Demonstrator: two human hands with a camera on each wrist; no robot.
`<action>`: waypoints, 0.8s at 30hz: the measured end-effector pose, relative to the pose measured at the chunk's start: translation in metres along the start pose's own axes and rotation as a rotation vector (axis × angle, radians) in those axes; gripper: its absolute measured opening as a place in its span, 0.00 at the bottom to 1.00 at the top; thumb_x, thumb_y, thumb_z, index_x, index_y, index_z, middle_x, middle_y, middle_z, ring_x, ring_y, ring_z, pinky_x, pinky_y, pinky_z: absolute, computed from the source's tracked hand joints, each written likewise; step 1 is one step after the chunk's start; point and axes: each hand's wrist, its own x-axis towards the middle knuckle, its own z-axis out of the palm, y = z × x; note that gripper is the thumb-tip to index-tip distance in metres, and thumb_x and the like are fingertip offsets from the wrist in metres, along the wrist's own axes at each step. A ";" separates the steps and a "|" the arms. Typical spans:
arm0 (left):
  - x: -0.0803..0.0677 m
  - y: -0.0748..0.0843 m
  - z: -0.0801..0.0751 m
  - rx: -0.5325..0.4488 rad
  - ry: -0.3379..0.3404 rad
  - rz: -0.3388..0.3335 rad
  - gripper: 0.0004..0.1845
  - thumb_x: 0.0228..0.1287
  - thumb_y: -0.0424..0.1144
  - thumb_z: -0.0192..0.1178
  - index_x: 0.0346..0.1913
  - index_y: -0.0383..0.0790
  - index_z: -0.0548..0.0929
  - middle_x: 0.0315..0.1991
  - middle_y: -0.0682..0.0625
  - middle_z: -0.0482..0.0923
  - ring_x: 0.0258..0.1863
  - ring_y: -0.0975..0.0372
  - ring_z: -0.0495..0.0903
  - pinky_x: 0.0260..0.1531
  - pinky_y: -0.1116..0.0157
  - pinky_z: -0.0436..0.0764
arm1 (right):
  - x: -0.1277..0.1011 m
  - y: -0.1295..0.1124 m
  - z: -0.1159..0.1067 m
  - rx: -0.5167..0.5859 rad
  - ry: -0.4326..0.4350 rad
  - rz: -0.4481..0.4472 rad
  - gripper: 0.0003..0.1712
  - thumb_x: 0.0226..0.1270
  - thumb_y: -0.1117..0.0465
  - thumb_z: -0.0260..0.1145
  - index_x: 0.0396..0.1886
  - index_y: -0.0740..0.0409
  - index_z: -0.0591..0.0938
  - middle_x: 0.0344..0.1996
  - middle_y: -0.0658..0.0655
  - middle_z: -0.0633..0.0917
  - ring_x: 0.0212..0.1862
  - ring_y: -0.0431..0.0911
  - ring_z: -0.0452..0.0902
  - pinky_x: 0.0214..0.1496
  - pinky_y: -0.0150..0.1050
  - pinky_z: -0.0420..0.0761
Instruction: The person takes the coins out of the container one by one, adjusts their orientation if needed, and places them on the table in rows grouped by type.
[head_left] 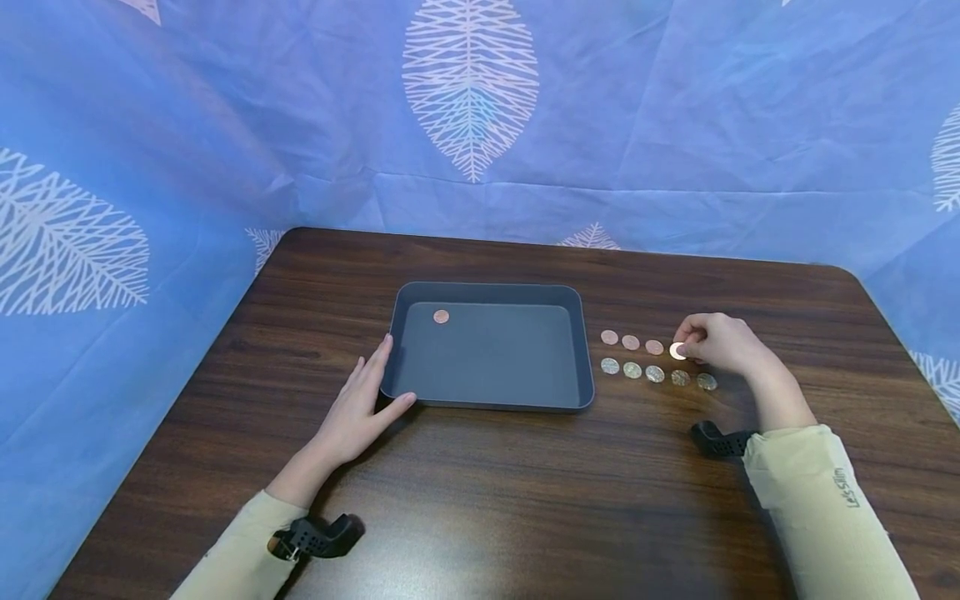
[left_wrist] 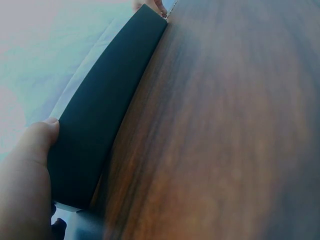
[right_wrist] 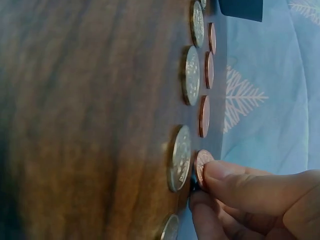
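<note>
My right hand [head_left: 716, 340] pinches a copper coin [right_wrist: 202, 167] between thumb and fingers, at the right end of a short row. Three more copper coins [head_left: 631, 342] lie flat to its left. Nearer the front runs a row of several silver-coloured coins [head_left: 655, 374]. A shallow dark grey tray [head_left: 498, 358] stands left of both rows, with one copper coin [head_left: 441, 317] inside near its back left. Against the tray's front left corner rests my left hand [head_left: 363, 408], fingers straight along the left side. In the left wrist view its thumb [left_wrist: 37, 142] touches the tray's front wall.
Everything rests on a dark brown wood-grain table [head_left: 525, 500] with rounded back corners. Behind and beside it hangs a blue cloth [head_left: 637, 108] with white leaf patterns. A black wrist device [head_left: 318, 536] is on my left wrist, another [head_left: 720, 440] on my right.
</note>
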 end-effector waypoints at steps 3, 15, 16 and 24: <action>0.000 0.000 -0.001 -0.002 0.002 0.006 0.46 0.68 0.58 0.53 0.77 0.46 0.39 0.76 0.49 0.40 0.74 0.59 0.44 0.70 0.51 0.41 | 0.000 0.000 -0.001 -0.010 -0.004 0.005 0.06 0.65 0.62 0.64 0.35 0.62 0.82 0.26 0.52 0.81 0.30 0.46 0.76 0.35 0.46 0.74; 0.000 0.000 -0.002 0.001 0.001 0.029 0.46 0.69 0.58 0.52 0.77 0.45 0.39 0.76 0.48 0.39 0.74 0.57 0.44 0.70 0.50 0.41 | 0.000 0.000 0.001 -0.032 0.018 -0.005 0.04 0.65 0.67 0.62 0.33 0.63 0.81 0.26 0.54 0.80 0.31 0.50 0.74 0.34 0.48 0.73; 0.000 0.000 -0.002 0.002 0.001 0.028 0.46 0.68 0.58 0.52 0.77 0.45 0.39 0.76 0.48 0.40 0.74 0.57 0.44 0.70 0.50 0.41 | -0.001 0.000 0.001 -0.031 0.018 -0.002 0.04 0.65 0.67 0.61 0.33 0.63 0.81 0.26 0.54 0.80 0.31 0.50 0.74 0.34 0.49 0.73; -0.001 0.000 0.000 -0.004 -0.002 0.010 0.46 0.68 0.59 0.52 0.77 0.47 0.39 0.76 0.49 0.40 0.74 0.59 0.44 0.70 0.51 0.41 | -0.004 -0.001 0.004 -0.007 0.028 0.024 0.07 0.65 0.63 0.64 0.36 0.64 0.82 0.26 0.54 0.80 0.31 0.50 0.74 0.35 0.49 0.72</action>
